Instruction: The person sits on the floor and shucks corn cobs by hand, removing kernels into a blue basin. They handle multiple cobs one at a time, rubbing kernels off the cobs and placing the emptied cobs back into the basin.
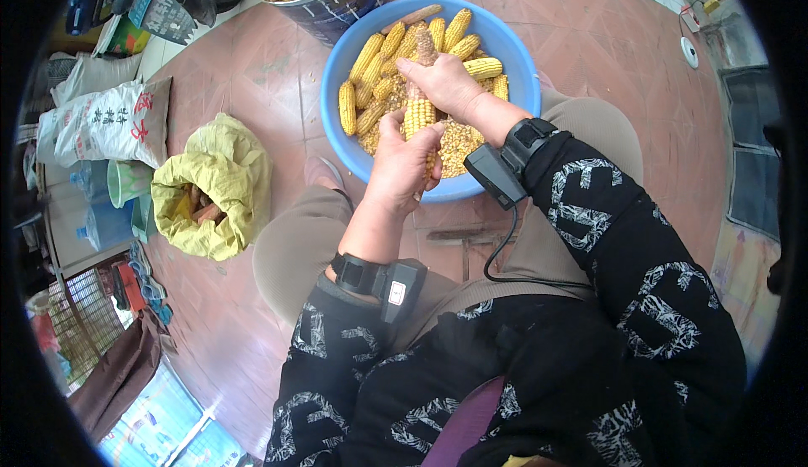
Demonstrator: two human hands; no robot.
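My left hand (407, 158) grips the lower end of a partly shelled corn ear (418, 117), kernels still on its near half. In my right hand (445, 82) is a bare corncob (427, 46), which lies against the upper part of that ear. Both hands are above a round blue plastic basin (334, 145). Whole yellow corn ears (366, 57) lie along the basin's far and left sides. Loose corn kernels (459, 145) cover its near part. The palm sides of both hands are hidden.
A metal bucket (334, 9) heaped with corn ears touches or nearly touches the basin's far left side. On the tiled floor at left stands an open yellow woven sack (243, 170) with cobs inside, near a full white sack (120, 123). My knees flank the basin's near side.
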